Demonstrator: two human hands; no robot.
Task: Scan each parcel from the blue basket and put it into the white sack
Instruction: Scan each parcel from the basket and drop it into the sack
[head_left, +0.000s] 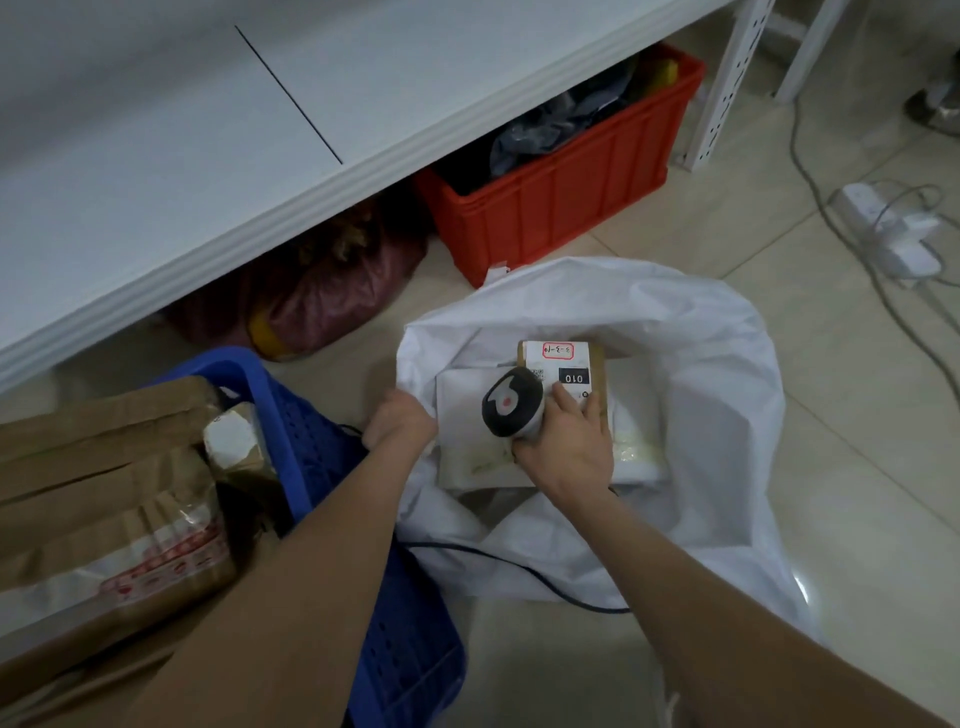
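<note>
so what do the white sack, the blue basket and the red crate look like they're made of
White sack: probably thin woven plastic fabric, matte, holding stiff creases.
Blue basket: moulded plastic, slight sheen, walls perforated with small holes.
Red crate: rigid moulded plastic, vertical ribs along its side.

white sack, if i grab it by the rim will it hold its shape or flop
The thin white plastic sack probably flops: its walls are creased and slumped on the floor. The left hand seems to grip its rim, which suggests the mouth won't stay open alone. Flat parcels inside would likely slide together when lifted.
</note>
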